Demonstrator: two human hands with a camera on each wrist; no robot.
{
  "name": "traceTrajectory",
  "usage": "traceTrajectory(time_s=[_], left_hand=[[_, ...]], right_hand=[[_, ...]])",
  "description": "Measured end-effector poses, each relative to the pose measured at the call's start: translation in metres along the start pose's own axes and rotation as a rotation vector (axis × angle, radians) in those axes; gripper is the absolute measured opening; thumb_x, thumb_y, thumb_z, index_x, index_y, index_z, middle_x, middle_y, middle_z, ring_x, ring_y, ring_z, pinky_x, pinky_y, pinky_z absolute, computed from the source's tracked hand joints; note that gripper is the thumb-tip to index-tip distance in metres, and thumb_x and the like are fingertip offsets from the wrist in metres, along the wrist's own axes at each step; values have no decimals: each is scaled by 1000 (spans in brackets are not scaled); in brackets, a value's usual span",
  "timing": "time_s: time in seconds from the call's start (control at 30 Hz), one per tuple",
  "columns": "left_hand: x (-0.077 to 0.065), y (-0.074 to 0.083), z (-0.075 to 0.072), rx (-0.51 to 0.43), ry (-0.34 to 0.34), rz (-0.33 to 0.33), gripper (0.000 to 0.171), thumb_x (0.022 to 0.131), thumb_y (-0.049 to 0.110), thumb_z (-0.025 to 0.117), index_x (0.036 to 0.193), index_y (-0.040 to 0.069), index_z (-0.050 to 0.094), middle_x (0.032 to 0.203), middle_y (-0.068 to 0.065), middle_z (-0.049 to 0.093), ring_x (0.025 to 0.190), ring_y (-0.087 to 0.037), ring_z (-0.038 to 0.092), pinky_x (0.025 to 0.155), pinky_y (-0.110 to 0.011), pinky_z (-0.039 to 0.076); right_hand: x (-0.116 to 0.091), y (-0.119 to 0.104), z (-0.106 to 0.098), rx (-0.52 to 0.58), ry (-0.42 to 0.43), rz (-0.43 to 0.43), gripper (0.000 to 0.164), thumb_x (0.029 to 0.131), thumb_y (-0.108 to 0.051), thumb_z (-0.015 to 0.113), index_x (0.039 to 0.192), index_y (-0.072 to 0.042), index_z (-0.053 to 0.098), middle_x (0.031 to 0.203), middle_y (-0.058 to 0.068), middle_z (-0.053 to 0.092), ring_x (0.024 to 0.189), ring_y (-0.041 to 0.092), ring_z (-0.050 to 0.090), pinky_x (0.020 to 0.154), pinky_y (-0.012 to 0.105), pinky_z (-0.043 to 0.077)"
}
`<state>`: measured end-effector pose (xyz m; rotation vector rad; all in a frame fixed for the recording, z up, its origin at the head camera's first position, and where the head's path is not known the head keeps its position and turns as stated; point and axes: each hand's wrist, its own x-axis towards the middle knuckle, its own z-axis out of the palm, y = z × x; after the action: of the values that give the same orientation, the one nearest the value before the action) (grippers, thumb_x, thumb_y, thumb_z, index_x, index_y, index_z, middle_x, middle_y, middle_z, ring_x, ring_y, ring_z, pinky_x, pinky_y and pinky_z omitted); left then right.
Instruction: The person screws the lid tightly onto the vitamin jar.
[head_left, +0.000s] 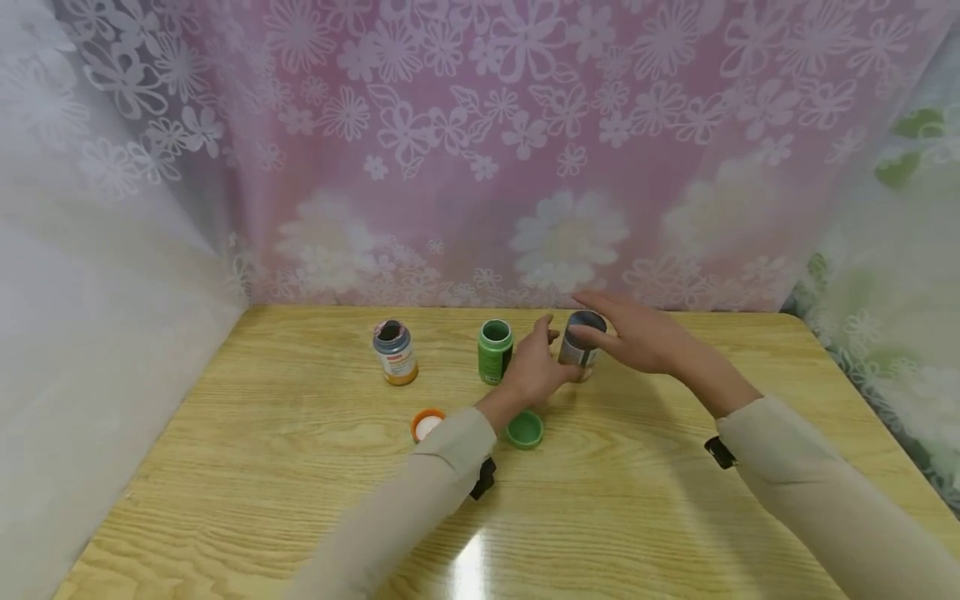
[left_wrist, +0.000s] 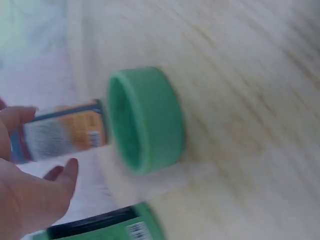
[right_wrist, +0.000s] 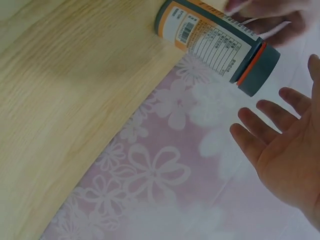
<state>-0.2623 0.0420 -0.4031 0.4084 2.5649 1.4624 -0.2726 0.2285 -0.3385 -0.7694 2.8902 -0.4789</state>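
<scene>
A capped bottle (right_wrist: pixel 210 45) with a dark screw cap, a red-orange ring under it and a white and orange label stands at the table's back. My left hand (head_left: pixel 534 367) is at its left side, thumb in front of the lower body and fingers spread; in the left wrist view, a gap shows between fingertips and label. My right hand (head_left: pixel 637 337) hovers at the cap from the right with its fingers extended, apart from the bottle in the right wrist view. Left of my left hand stands an uncapped green bottle (head_left: pixel 492 354). Its green lid (left_wrist: pixel 160 120) lies nearer me.
Farther left stands another uncapped bottle (head_left: pixel 397 354), grey with a white and orange label and a ragged rim. An orange lid (head_left: pixel 428 423) with a pale inside lies beside my left sleeve. A pink floral curtain (head_left: pixel 450 208) hangs behind the wooden table (head_left: pixel 637 517).
</scene>
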Motion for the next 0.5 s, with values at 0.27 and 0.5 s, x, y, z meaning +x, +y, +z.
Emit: traceTrajectory(time_s=[0.27,0.5], left_hand=[[-39,32,-31,419,105,198,72,87,42,65,148,19,34,141,-1,46,121,-20,50,88,-39,49],[-51,12,-75,790,293,458,74,82,58,62,139,15,47,139,-6,47,123,-25,47,99,-46,40]], right_hand=[[-23,-2,11,-93,131,-31,66,98,-51,44,151,-16,29,155,17,19,135,44,26,95,64,33],[-42,-16,28,-289,277,-112,65,94,-50,54,148,-16,38,155,16,21,139,39,21,104,58,28]])
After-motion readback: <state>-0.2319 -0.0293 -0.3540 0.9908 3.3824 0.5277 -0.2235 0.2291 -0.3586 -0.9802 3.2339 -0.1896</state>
